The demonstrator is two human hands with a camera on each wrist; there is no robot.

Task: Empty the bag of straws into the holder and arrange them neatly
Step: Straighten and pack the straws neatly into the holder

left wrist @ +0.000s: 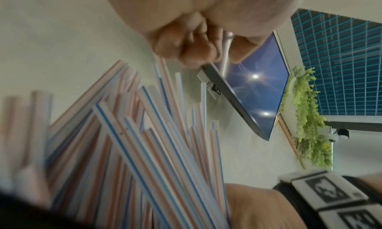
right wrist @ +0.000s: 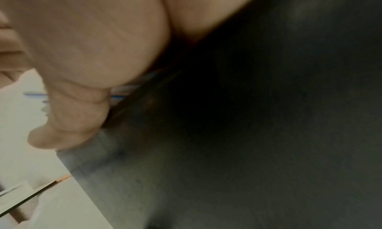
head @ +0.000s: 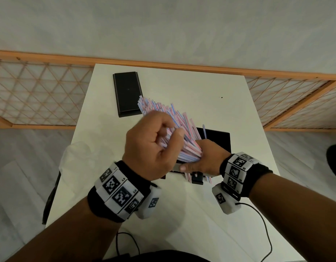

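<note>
My right hand [head: 203, 160] grips the straws [head: 159, 108] over the black tray [head: 218, 138], left hand [head: 150, 148] pinching a few — if my fingers slacken, the fan spills across the counter [head: 182, 86].
</note>
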